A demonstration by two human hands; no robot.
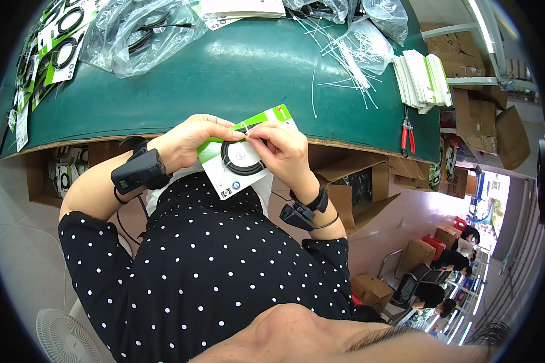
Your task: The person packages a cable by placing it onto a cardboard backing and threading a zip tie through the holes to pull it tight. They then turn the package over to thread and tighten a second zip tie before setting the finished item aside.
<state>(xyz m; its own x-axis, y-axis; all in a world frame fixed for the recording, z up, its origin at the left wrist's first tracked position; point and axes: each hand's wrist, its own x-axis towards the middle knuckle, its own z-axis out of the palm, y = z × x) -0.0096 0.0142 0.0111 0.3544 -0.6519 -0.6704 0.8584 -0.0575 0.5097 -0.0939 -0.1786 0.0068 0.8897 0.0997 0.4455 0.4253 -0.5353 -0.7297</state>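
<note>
A white and green backing card (pixel 219 176) is held tilted just off the table's near edge, in front of my body. On it lies a coiled black cable (pixel 226 161). My left hand (pixel 191 140) is closed on the card's upper left side, thumb and fingertips at the top of the coil. From the other side my right hand (pixel 286 151) pinches at the same spot, where a short piece of white cable tie (pixel 246 127) shows between the fingertips. The fingers partly cover the tie and the top of the coil.
On the green table (pixel 224 78) lie loose white cable ties (pixel 354 66), a stack of cards (pixel 421 78) and red-handled cutters (pixel 407 134) at the right. A plastic bag with cables (pixel 142 39) and carded cables (pixel 63 51) are at the left. An open cardboard box (pixel 360 193) stands below the edge.
</note>
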